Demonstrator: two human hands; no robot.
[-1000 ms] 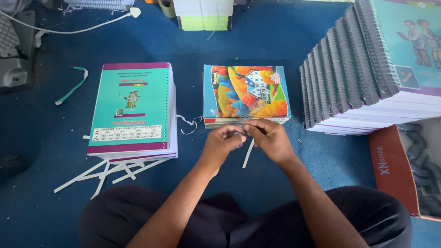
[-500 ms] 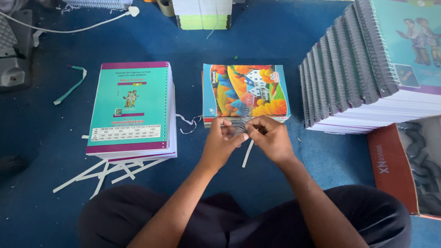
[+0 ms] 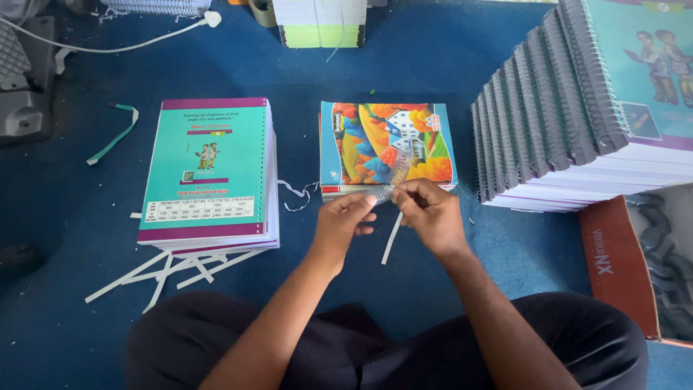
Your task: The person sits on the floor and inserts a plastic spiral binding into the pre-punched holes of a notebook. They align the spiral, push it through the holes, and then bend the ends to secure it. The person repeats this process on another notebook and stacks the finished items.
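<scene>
A small clear plastic spiral coil [image 3: 393, 180] is pinched between my left hand [image 3: 345, 224] and my right hand [image 3: 429, 215], just above the near edge of a colourful notebook stack [image 3: 386, 144] with a house picture on its cover. Both hands meet at the coil's lower end, fingers closed on it. The coil angles up over the cover. A white paper strip [image 3: 391, 238] lies on the blue floor below my hands.
A teal-and-purple notebook pile [image 3: 209, 170] sits to the left with white paper strips [image 3: 170, 271] fanned under it. A tall slanted stack of spiral-bound books [image 3: 577, 123] stands at right. An orange box [image 3: 613, 260], a grey machine [image 3: 25, 79] and a white cable [image 3: 130, 40] border the space.
Both hands have lifted slightly toward the colourful notebook, and the clear coil now shows above my fingers over the cover.
</scene>
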